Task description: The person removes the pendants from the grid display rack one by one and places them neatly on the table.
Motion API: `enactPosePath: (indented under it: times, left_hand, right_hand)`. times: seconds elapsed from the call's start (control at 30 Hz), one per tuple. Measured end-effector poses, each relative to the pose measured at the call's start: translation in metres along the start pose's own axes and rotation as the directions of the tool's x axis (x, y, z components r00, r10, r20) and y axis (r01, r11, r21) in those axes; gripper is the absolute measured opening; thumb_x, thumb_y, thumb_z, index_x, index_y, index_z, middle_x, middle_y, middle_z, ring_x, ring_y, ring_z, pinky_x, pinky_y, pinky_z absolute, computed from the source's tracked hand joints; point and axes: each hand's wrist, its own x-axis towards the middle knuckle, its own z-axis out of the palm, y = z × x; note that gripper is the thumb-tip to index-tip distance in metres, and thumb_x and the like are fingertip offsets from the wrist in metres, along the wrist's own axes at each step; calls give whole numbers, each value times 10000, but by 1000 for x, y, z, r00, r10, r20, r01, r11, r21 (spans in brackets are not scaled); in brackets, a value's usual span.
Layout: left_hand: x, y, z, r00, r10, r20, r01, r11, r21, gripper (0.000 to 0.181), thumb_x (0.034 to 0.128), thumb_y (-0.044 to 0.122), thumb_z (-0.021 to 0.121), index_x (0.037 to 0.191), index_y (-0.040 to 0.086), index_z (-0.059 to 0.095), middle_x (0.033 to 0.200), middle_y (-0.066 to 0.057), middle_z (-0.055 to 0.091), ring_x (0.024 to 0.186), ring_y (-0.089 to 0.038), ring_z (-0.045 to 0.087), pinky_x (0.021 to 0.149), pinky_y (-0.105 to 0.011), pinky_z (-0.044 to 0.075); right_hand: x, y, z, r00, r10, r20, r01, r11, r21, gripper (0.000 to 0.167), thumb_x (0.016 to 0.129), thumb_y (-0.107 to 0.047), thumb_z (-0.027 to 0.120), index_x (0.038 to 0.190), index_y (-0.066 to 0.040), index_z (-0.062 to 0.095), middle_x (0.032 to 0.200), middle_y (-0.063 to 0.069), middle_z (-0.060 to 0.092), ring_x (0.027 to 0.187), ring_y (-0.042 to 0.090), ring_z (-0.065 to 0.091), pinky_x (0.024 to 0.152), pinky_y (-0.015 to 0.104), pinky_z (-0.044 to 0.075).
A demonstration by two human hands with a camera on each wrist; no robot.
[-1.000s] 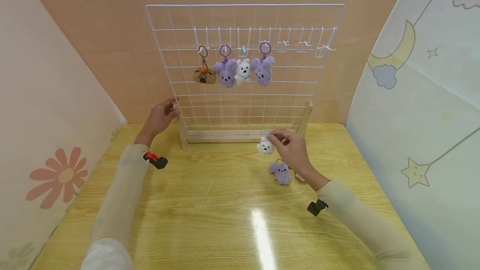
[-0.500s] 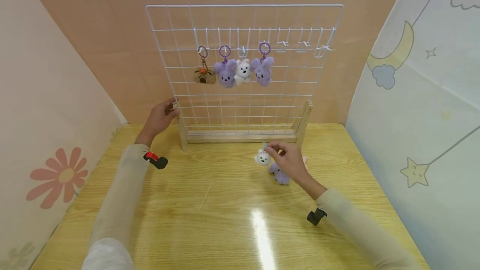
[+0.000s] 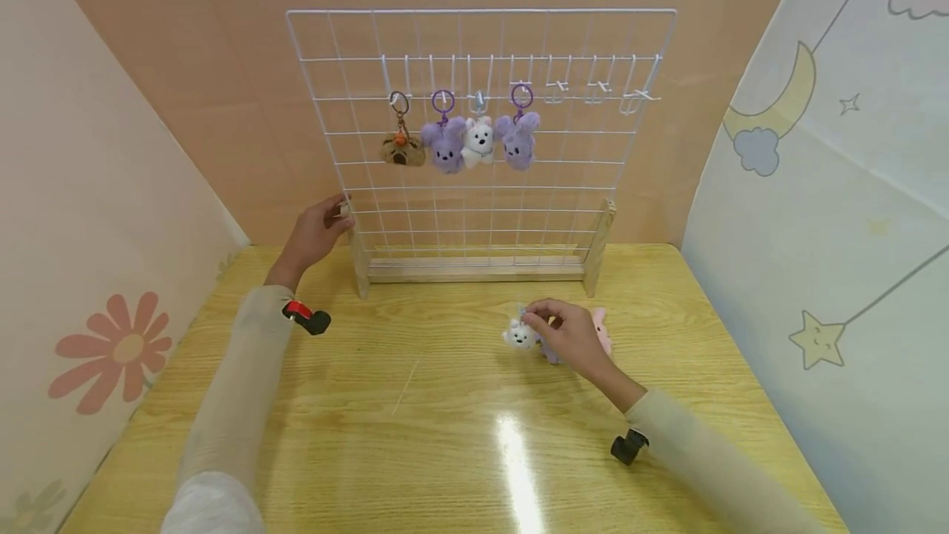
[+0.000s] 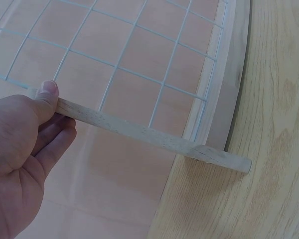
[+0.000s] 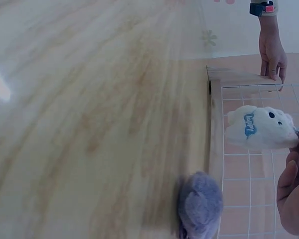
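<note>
The right hand pinches a white plush keychain by its top, thumb and fingertips together on it, and holds it over the table, in front of the display rack's base bar toward its right end. In the right wrist view, a blue lettered patch shows on the plush. Near the table's back left corner, the left hand grips the upper end of the left wooden upright, its thumb on the near side. A purple plush keychain, partly hidden by the right hand, lies on the table; a pink plush is just beyond that hand, nearer the table's right edge. From the wire grid, left to right, hang a brown plush, a purple mouse-eared plush, a white dog plush and another purple plush. More white hooks continue toward the grid's right edge.
</note>
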Motion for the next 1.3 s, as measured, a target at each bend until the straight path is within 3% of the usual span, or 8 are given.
enactPosePath:
  times: [0.23, 0.67, 0.93, 1.3]
  left_hand:
    - [0, 1, 0, 1000, -4, -6, 4, 1000, 0, 555, 1073, 169, 551, 1553, -46, 371, 1435, -304, 535, 1297, -449, 558, 1045, -561, 488]
    - [0, 1, -1, 1000, -15, -13, 15, 1000, 8, 558, 1080, 184, 542, 1566, -21, 363, 1443, -301, 530, 1304, -451, 551, 1053, -570, 480]
    - [-1, 2, 0, 1000, -17, -3, 16, 1000, -13, 580, 1079, 178, 541, 1569, -51, 331, 1451, -312, 514, 1316, -453, 539, 1066, -568, 470]
    - [0, 1, 0, 1000, -25, -5, 25, 1000, -5, 587, 1078, 190, 548, 1569, -50, 333, 1469, -309, 500, 1322, -462, 529, 1068, -578, 466]
  right_hand:
    - [-9, 6, 4, 999, 13, 43, -13, 1000, -5, 128, 986, -249, 716, 1024, -142, 776, 902, -55, 752, 691, 89, 618, 637, 240, 546]
    - [-14, 15, 9, 996, -31, 78, 32, 999, -14, 62, 952, -210, 755, 979, -166, 789, 934, -50, 750, 703, 62, 600, 623, 240, 536]
    - [-7, 21, 9, 991, -15, 134, 20, 999, -34, 61, 973, -204, 731, 967, -173, 784, 890, -75, 745, 650, 85, 578, 582, 243, 513]
    - [8, 30, 4, 989, -35, 146, 48, 995, -91, 82, 962, -197, 745, 985, -140, 800, 867, -48, 747, 688, 92, 627, 606, 248, 545]
